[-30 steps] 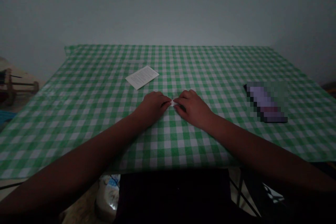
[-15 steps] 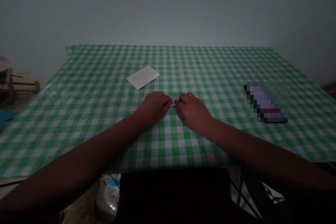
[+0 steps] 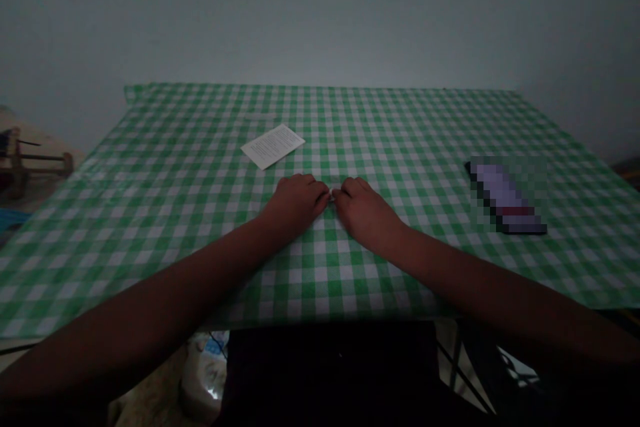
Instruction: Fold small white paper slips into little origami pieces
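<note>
Landmark: printed sheet (image 3: 273, 146), lying flat and at an angle on the table (image 3: 320, 283), text side up, wording too small to read. Small white piece (image 3: 331, 196) is nearer the person than the sheet and to its right, mostly hidden by the fingers; can't tell exactly what it is. Left hand (image 3: 296, 200), nearer the person than the sheet: thumb and index pinched together, holding the left end of the white piece, other fingers curled. Right hand (image 3: 366, 207), farther right of the sheet: fingers also pinched closed on the piece's right end, thumb mostly out of sight. Fingertips of both hands nearly meet, only a sliver of white between. Both forearms reach in over the table's near edge. Phone-like device (image 3: 507, 199) lies well to the right of the sheet, screen pixelated. Faint pale strip (image 3: 260, 116) just beyond the sheet. Green-and-white checked cloth (image 3: 400, 140) runs under the sheet and covers the table. Plain wall (image 3: 320, 13) behind, well beyond the sheet. Dim light.
</note>
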{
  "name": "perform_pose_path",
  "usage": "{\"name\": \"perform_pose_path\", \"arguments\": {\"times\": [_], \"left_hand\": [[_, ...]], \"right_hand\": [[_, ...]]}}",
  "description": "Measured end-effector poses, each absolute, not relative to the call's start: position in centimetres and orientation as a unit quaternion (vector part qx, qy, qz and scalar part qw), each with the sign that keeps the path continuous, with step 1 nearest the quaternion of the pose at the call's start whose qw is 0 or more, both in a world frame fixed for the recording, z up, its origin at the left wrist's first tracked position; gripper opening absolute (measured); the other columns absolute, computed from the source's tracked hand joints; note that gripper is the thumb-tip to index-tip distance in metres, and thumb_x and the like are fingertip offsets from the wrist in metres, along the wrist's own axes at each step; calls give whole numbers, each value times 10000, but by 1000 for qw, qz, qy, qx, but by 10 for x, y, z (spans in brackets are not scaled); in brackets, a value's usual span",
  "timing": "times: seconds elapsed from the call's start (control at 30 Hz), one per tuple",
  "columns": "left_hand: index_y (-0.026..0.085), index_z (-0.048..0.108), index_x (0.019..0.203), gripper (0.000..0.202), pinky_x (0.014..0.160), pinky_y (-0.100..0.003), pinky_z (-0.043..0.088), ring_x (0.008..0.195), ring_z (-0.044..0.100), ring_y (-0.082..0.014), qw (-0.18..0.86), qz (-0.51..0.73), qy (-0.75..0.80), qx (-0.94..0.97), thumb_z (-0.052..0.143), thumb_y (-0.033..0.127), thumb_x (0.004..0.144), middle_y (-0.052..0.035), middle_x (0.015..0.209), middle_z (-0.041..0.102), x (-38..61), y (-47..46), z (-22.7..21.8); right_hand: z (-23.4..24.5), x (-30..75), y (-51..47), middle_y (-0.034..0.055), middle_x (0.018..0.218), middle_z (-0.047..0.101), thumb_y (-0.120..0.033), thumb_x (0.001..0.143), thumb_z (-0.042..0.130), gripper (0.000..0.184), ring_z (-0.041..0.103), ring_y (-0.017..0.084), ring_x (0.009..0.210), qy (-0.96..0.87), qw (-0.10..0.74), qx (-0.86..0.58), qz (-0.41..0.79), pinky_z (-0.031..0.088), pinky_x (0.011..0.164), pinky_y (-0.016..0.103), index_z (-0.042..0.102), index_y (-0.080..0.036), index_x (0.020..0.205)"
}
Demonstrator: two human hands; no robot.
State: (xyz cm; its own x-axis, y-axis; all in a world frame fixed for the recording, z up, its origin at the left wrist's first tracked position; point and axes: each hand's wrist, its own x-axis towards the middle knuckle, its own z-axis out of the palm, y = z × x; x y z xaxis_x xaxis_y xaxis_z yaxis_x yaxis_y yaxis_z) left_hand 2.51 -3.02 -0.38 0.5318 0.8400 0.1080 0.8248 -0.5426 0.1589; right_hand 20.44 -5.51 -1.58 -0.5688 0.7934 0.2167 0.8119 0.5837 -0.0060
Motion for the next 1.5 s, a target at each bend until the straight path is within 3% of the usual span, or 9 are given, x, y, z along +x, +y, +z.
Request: {"name": "perform_pose_path", "arguments": {"times": [0.23,0.47,0.77,1.07,1.5], "left_hand": [[162,717,1077,264,900,-386,459,987,626,-236,63,74,487,868,486,277,1020,-96,1039,698,27,-31,-1],[172,725,1078,292,916,-401,462,995,622,-238,88,103,466,874,457,276,1031,-91,1032,701,21,-26,-8],[188,744,1014,184,905,-385,446,962,604,-220,124,152,444,874,595,282,959,-72,1005,700,14,-23,-11],[171,728,1024,255,892,-396,438,965,582,-233,85,119,463,874,496,277,1009,-94,1015,687,19,-29,-11],[174,746,922,183,859,-371,480,876,625,-209,129,172,455,864,586,262,943,-62,879,713,17,-23,-12]], "right_hand": [[-13,209,-57,128,959,617,-154,1009,423,312,529,252,899,-882,94,-462,-23,467,806,370,680,-119,1184],[-7,213,-60,131,1002,650,-182,1021,426,328,548,268,928,-885,63,-459,-32,447,813,404,707,-149,1186],[-4,216,-50,100,999,653,-199,993,501,250,549,243,949,-887,93,-452,25,431,843,382,722,-155,1103],[-12,218,-43,83,934,669,-234,1005,507,231,581,214,919,-875,203,-429,92,437,905,366,721,-157,962],[-13,214,-33,28,843,620,-229,912,659,58,575,173,820,-826,250,-473,175,437,785,309,693,-182,905]]}}
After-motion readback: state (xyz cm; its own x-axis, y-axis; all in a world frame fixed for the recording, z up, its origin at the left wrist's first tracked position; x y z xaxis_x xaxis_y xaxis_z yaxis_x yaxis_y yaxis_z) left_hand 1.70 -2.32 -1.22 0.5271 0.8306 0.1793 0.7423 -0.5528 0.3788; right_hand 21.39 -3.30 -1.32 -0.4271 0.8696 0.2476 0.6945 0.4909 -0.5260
